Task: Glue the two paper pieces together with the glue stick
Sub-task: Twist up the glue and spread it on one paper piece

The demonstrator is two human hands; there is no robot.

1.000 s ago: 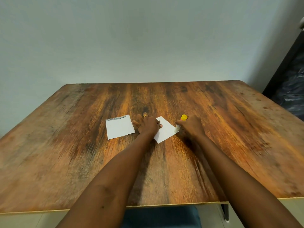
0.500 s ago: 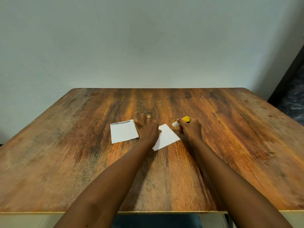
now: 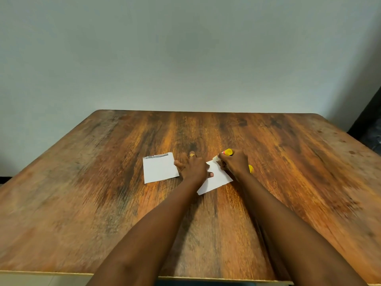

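Head view, left to right: left paper piece [image 3: 159, 169] lies flat on table [image 3: 82, 203], untouched, apart from other piece. Left hand [image 3: 192, 167] pressed flat, fingers spread, pinning right paper piece [image 3: 214, 178]. Right hand [image 3: 235, 165] closed around glue stick [image 3: 224, 154], pale tip at paper's far corner. Yellow cap [image 3: 250, 168] peeks out just behind right hand. Judgement: gluing in progress; joining and pressing pieces left. Surface: worn wood-grain tabletop, pale front edge. Room: plain pale wall behind, dark object far right.
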